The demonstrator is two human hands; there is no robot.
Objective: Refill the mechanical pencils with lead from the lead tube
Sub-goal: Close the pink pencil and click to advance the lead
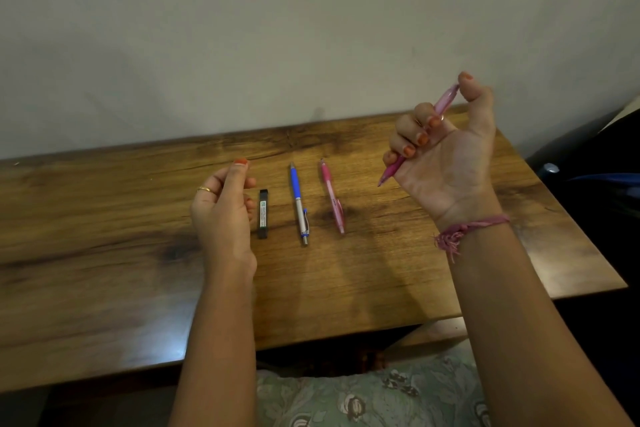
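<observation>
My right hand [446, 156] is raised above the wooden table [104, 253] and grips a purple-pink mechanical pencil [445, 102], tip pointing down-left, thumb on its top end. On the table lie a black lead tube [263, 213], a blue and silver mechanical pencil [299, 204] and a pink mechanical pencil [331, 196], side by side. My left hand [221, 211] hovers just left of the lead tube with fingers loosely curled, holding nothing.
The table stands against a pale wall [311, 28]. Its right edge drops off near dark objects [588, 184] at the far right. My lap in a floral fabric [363, 395] is below the front edge.
</observation>
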